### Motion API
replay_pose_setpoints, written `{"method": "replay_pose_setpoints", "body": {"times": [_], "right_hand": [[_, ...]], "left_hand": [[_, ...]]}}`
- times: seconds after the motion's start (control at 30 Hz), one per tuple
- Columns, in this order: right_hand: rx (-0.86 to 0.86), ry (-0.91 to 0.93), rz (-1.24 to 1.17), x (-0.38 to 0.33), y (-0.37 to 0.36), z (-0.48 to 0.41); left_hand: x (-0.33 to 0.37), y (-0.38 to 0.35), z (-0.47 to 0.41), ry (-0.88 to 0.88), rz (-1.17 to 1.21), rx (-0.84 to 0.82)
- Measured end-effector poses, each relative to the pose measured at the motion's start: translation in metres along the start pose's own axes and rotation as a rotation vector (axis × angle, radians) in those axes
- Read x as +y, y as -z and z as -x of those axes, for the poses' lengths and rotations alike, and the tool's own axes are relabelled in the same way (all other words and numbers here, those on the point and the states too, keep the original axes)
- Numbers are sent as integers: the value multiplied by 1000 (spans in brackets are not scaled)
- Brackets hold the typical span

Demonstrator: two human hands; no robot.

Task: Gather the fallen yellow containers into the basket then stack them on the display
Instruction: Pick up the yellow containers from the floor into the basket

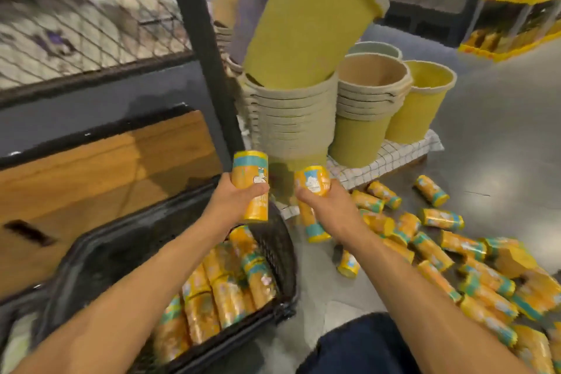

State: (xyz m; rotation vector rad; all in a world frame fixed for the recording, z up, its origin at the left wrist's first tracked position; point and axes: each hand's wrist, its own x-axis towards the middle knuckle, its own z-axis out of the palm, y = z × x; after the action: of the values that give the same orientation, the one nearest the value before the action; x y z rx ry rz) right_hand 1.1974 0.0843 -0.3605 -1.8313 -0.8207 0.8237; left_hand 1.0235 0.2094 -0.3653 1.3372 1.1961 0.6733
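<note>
Yellow tubes with a teal band at the end and a pale printed picture on the side: these are the containers. Blur prevents an exact tally.

- In hand: two. The left hand [235, 194], at the centre of the frame, has fingers and thumb curled round an upright container [252, 179] above the far rim of the basket [274, 240]. The right hand [328, 200], just beside it, grips a second container [314, 181] that tilts toward the camera. A third container [312, 226] shows directly below that hand; whether the hand holds it cannot be told.
- In the basket, black mesh, lower left: roughly a dozen packed containers [230, 300] lying on their sides.
- On the floor, right and lower right: well over twenty loose containers [473, 276] in a scattered heap, most on their sides, with a few lying apart near the checked cloth [391, 155].
- Buckets, upper centre: one tilted bucket [306, 24], yellow-green, leaning in the top of a nested stack [291, 118]. Beside it stand a second stack [370, 94] and a single yellow bucket [425, 100].
</note>
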Motion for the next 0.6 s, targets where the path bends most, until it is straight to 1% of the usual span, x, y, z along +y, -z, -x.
{"method": "replay_pose_setpoints", "body": {"times": [0.07, 0.13, 0.2, 0.27, 0.4, 0.5, 0.6], "right_hand": [[-107, 29, 98, -14, -51, -1], [-220, 51, 161, -20, -101, 5], [-353, 48, 201, -19, -148, 17], [-434, 20, 260, -17, -192, 33], [-609, -24, 429, -3, -261, 59], [-724, -38, 558, 7, -295, 66], [-840, -74, 628, 24, -321, 73]], "left_hand": [[-15, 52, 1, 25, -31, 132], [-33, 99, 4, 94, -49, 238], [-56, 142, 8, 173, -104, 301], [-84, 177, 12, 226, -223, 363], [-136, 222, 20, 353, -420, 426], [-163, 243, 19, 488, -562, 460], [-186, 256, 15, 555, -697, 454]]}}
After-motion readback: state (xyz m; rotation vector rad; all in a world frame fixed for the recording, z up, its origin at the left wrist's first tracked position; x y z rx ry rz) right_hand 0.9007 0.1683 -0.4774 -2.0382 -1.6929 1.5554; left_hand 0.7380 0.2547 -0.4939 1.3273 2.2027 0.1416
